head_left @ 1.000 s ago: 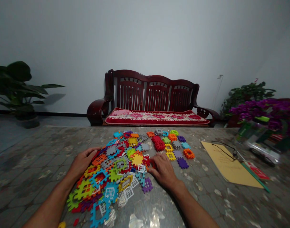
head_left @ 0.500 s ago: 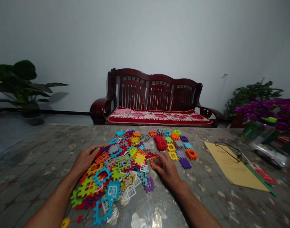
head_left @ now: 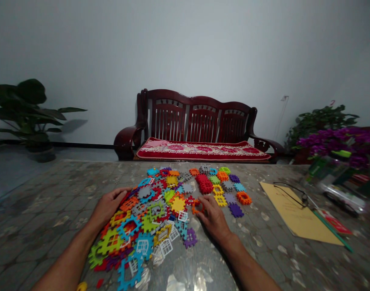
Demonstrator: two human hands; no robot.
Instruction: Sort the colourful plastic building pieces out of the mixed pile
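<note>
A heap of colourful interlocking plastic tiles (head_left: pixel 148 214) lies on the stone-patterned table (head_left: pixel 45 210). My left hand (head_left: pixel 108 206) rests at the heap's left edge, its fingers curled lightly against the tiles. On the heap's right side my right hand (head_left: pixel 213 216) pinches a small orange frame tile (head_left: pixel 198 207) between thumb and fingers. Beyond it, sorted tiles sit apart in a loose group (head_left: pixel 224 186), among them red (head_left: pixel 204 184), orange (head_left: pixel 243 197) and purple (head_left: pixel 235 209) ones.
A yellow envelope (head_left: pixel 294 214) with a black cord, a green pencil (head_left: pixel 332 230) and a vase of purple flowers (head_left: pixel 339 149) stand at the right. A dark wooden bench (head_left: pixel 197 129) with a red cushion is behind the table. A potted plant (head_left: pixel 24 113) is far left.
My right hand moved from lying flat on the tiles to taking hold of an orange frame tile. The left hand stayed put. The view shifted slightly.
</note>
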